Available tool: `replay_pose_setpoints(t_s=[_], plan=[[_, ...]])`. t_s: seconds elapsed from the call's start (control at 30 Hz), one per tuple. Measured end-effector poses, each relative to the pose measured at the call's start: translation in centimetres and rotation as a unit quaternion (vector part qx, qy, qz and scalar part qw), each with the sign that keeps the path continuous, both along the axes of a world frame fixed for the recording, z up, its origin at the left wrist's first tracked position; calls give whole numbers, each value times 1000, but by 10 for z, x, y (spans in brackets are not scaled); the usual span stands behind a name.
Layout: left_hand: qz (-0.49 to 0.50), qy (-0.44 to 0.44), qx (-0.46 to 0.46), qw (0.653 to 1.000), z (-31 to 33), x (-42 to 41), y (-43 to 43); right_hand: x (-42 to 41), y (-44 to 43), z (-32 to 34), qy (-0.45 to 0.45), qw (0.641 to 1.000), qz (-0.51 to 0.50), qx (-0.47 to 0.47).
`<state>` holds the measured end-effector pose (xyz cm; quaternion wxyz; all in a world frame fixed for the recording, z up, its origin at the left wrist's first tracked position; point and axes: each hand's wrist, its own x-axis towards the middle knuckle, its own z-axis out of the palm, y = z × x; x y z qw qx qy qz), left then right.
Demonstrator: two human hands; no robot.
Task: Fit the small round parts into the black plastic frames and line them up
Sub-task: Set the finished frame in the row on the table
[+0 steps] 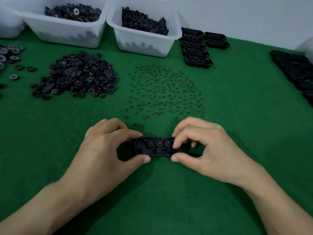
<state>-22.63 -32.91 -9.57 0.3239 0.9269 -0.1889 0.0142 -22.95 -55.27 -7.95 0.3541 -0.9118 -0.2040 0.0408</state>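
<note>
A black oval plastic frame (155, 147) lies on the green felt near the table's front, with three small round parts seated in a row inside it. My left hand (103, 150) pinches its left end between thumb and fingers. My right hand (201, 148) pinches its right end, fingertips curled over the rim and hiding that end. A heap of black round discs (76, 77) sits at the left. Small springs (164, 90) lie scattered across the middle of the felt.
Two white bins (144, 43) of black parts stand at the back. Filled frames are lined up in rows (198, 48) at the back right. More black frames are piled at the right edge (294, 70). Toothed round parts (10, 55) lie at the far left.
</note>
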Motion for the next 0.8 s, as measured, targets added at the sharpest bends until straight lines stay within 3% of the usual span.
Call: replay_pose_setpoints(t_s=[0.2, 0.33, 0.43, 0.5, 0.6, 0.7, 0.8], plan=[[13, 18, -4, 1000, 11, 1, -7, -7, -3, 0, -75, 996, 17, -51], [4, 39, -59, 997, 29, 21, -27, 7, -22, 11, -144, 988, -17, -58], [-17, 114, -147, 982, 41, 54, -55, 32, -53, 18, -175, 980, -78, -56], [-28, 205, -215, 954, 47, 81, -80, 53, -76, 20, -182, 974, -126, -55], [-31, 339, -325, 882, 53, 124, -122, 87, -110, 18, -193, 960, -192, -62], [-28, 417, -399, 816, 59, 170, -164, 125, -143, 15, -200, 946, -250, -55], [-27, 469, -424, 774, 66, 216, -197, 165, -170, 9, -191, 937, -289, -50]])
